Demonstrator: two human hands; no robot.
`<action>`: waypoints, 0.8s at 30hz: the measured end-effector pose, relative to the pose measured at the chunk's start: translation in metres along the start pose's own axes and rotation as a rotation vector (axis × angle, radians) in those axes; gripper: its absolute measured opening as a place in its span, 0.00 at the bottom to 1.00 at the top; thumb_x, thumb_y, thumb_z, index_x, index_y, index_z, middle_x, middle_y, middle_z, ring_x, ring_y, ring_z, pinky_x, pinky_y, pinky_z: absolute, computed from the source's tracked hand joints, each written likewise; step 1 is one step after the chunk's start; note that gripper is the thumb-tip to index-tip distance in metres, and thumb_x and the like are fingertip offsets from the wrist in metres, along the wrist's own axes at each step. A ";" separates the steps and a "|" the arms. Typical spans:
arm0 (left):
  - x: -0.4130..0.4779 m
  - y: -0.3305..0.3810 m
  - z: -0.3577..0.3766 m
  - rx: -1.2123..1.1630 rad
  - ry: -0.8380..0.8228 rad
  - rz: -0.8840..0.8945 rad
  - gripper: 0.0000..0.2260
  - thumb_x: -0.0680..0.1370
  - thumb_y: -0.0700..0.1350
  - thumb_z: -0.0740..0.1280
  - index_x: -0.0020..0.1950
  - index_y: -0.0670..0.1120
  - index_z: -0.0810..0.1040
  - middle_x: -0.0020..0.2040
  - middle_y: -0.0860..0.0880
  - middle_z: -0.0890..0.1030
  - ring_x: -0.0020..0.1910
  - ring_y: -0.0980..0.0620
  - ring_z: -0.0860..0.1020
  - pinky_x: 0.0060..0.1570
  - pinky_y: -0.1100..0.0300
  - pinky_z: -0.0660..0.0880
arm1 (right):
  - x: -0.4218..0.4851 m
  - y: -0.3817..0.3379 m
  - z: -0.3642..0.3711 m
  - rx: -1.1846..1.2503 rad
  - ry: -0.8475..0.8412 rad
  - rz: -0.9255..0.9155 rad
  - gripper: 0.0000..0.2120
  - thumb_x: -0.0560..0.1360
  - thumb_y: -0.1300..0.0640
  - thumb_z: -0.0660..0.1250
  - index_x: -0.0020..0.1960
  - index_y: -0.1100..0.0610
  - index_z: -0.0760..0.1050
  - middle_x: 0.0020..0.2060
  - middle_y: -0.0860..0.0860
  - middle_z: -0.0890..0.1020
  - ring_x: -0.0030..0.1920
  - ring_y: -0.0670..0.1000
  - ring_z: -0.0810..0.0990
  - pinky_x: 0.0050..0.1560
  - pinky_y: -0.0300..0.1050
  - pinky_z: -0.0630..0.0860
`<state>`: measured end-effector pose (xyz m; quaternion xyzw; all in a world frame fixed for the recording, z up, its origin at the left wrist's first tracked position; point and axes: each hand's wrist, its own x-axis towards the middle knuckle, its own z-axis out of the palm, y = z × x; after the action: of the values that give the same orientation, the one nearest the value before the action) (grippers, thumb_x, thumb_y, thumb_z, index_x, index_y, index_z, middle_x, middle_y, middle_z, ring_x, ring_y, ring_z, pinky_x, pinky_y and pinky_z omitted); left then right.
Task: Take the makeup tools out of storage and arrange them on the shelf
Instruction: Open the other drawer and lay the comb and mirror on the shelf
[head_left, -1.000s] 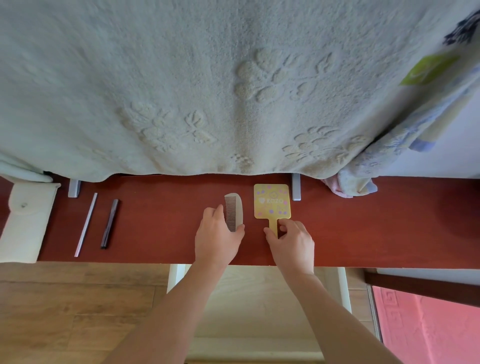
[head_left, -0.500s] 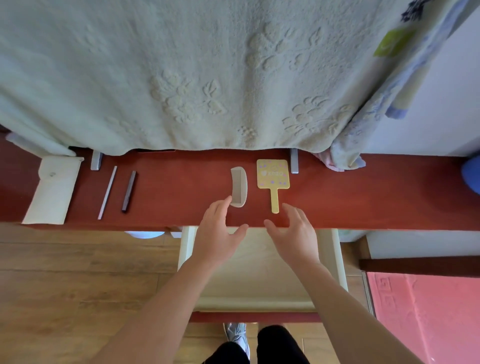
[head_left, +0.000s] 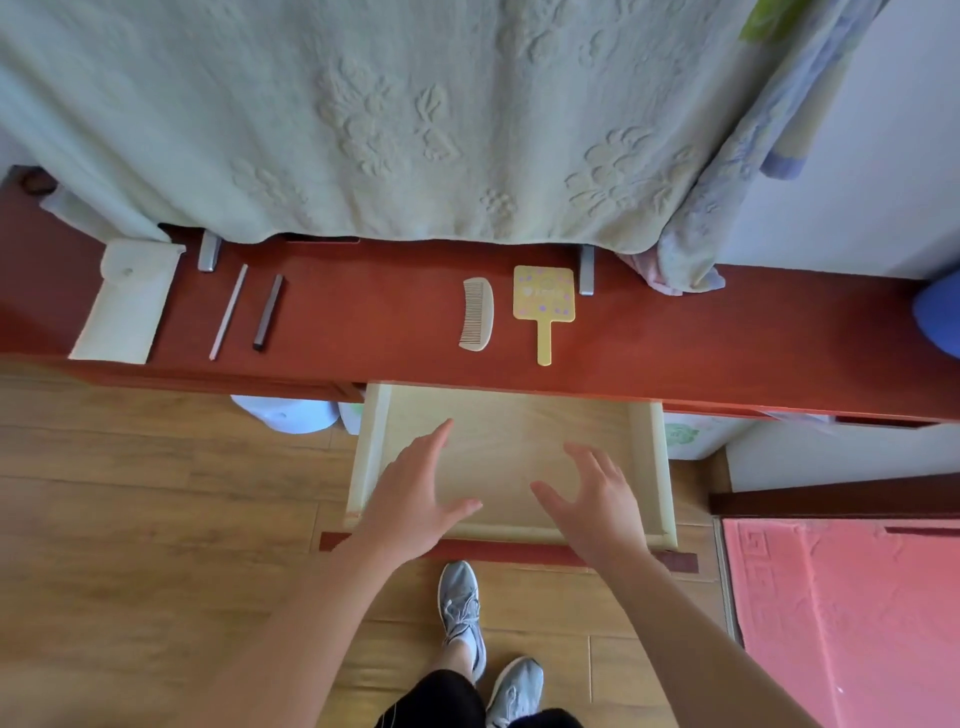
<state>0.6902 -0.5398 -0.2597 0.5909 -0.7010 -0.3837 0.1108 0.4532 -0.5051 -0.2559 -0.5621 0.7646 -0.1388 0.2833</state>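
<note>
A pale comb (head_left: 477, 314) and a yellow hand mirror (head_left: 543, 304) lie side by side on the red-brown shelf (head_left: 363, 322). Further left on the shelf lie a thin white stick (head_left: 227, 312), a dark stick (head_left: 268, 310) and a white pouch (head_left: 127, 301). Below the shelf a pale wooden drawer (head_left: 511, 415) stands pulled out, with nothing visible inside. My left hand (head_left: 415, 499) and my right hand (head_left: 597, 499) hover over the drawer with fingers spread, holding nothing.
A pale green blanket (head_left: 363, 114) hangs over the back of the shelf, a patterned cloth (head_left: 737, 171) beside it. Wooden floor (head_left: 130, 519) lies at the left, a pink mat (head_left: 852, 613) at the right. My feet in grey shoes (head_left: 462, 608) stand before the drawer front (head_left: 498, 552).
Both hands let go of the comb and mirror and drew back from the shelf to above the drawer. The camera pulled back, showing the whole drawer and my feet.
</note>
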 end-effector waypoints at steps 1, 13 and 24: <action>-0.006 -0.001 0.005 0.014 0.013 -0.005 0.43 0.71 0.61 0.74 0.79 0.56 0.53 0.70 0.57 0.70 0.68 0.56 0.69 0.67 0.54 0.69 | -0.006 0.006 0.003 -0.004 -0.004 -0.009 0.30 0.72 0.40 0.70 0.69 0.53 0.71 0.63 0.47 0.75 0.65 0.50 0.71 0.62 0.44 0.70; -0.047 -0.011 0.037 0.107 0.013 -0.044 0.23 0.71 0.59 0.74 0.64 0.53 0.79 0.54 0.57 0.79 0.55 0.57 0.75 0.59 0.58 0.72 | -0.057 0.041 0.016 -0.036 -0.067 -0.035 0.26 0.72 0.41 0.70 0.64 0.53 0.76 0.56 0.46 0.79 0.59 0.49 0.74 0.61 0.43 0.70; -0.059 -0.022 0.050 0.190 0.129 -0.028 0.12 0.70 0.48 0.78 0.53 0.51 0.86 0.48 0.54 0.81 0.48 0.51 0.79 0.52 0.48 0.76 | -0.066 0.052 0.027 -0.076 -0.059 -0.097 0.15 0.72 0.52 0.73 0.57 0.55 0.80 0.52 0.47 0.80 0.55 0.50 0.74 0.57 0.45 0.72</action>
<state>0.6929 -0.4657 -0.2905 0.6318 -0.7173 -0.2781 0.0941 0.4419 -0.4228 -0.2865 -0.6129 0.7323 -0.1066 0.2769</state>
